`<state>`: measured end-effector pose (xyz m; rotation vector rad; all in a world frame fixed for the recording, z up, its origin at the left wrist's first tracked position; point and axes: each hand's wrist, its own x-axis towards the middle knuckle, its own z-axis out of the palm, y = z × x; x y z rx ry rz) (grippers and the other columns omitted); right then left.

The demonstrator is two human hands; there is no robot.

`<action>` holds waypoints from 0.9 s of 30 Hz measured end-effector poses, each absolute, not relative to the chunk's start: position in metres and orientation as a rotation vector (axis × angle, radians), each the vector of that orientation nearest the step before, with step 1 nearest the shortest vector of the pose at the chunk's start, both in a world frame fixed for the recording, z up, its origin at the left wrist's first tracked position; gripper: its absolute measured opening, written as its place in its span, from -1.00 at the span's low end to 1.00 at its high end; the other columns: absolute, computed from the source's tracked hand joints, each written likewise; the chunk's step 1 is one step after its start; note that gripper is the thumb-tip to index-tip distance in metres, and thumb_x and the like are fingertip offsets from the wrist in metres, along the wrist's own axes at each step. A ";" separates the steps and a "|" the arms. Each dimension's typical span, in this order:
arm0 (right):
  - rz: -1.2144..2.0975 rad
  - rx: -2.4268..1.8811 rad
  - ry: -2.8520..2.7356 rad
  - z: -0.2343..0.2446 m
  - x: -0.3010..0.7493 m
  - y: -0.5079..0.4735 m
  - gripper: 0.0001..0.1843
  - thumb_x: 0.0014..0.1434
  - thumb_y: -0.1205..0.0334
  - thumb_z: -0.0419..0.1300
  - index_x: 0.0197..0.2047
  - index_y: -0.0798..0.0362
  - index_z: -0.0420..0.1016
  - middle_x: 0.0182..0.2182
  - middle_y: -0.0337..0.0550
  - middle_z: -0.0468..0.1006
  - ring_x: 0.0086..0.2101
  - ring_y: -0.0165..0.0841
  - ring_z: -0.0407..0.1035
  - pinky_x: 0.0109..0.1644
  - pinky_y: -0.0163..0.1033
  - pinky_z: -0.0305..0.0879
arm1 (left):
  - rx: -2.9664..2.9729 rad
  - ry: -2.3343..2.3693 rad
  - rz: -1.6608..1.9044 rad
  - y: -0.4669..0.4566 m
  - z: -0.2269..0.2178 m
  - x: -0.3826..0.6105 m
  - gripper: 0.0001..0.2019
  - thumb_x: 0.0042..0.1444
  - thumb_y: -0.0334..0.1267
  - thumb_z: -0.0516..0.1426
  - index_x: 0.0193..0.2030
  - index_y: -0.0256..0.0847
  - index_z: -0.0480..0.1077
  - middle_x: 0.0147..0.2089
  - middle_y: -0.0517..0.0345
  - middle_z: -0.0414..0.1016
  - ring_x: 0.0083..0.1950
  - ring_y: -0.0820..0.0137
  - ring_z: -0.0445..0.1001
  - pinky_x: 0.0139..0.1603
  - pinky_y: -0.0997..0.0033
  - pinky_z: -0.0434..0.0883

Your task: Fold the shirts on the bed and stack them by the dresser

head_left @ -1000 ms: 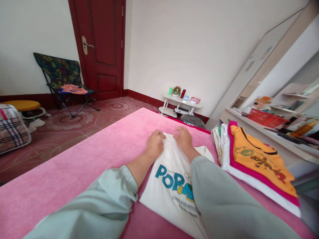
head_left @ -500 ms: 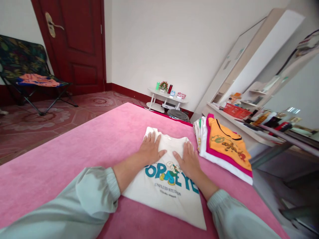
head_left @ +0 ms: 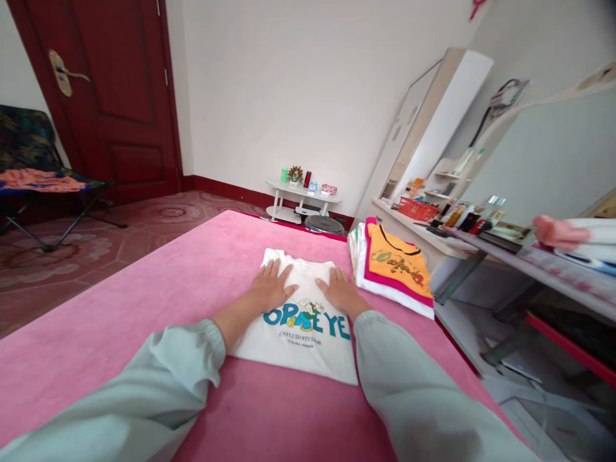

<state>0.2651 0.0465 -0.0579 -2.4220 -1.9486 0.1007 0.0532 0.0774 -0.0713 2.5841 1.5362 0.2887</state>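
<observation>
A folded white T-shirt (head_left: 298, 356) with a cartoon print and blue-green lettering lies flat on a pink bed cover (head_left: 158, 289). My left hand (head_left: 270, 287) rests palm down on its upper left part, fingers stretched toward the collar. On the upper right part lies my right hand (head_left: 341, 292), also flat with the fingers extended. Both hands touch the cloth without gripping it. Just right of the shirt sits a stack of folded clothes, with an orange T-shirt (head_left: 397, 262) on top and magenta and white ones below.
Along the right side runs a dressing table (head_left: 447, 247) with a red basket (head_left: 418, 208), bottles and a mirror. A low white stand (head_left: 308, 192) is against the far wall. At the left, a folding chair (head_left: 38, 183) holds orange cloth near a dark red door (head_left: 96, 96).
The view has turned to the right, so more of the dressing table shows. Both hands stay flat on the white T-shirt, with little visible change in their pose.
</observation>
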 end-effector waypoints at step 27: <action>-0.063 -2.325 -1.706 -0.073 0.247 -0.044 -0.16 0.23 -0.21 -0.19 0.35 0.28 -0.02 0.34 0.15 -0.05 0.31 -0.13 -0.21 0.31 0.04 -0.29 | 2.633 1.487 0.465 0.023 -0.080 0.050 -0.26 0.21 0.21 -0.25 0.36 -0.27 0.03 0.43 -0.05 -0.11 0.43 0.17 -0.15 0.37 0.11 -0.10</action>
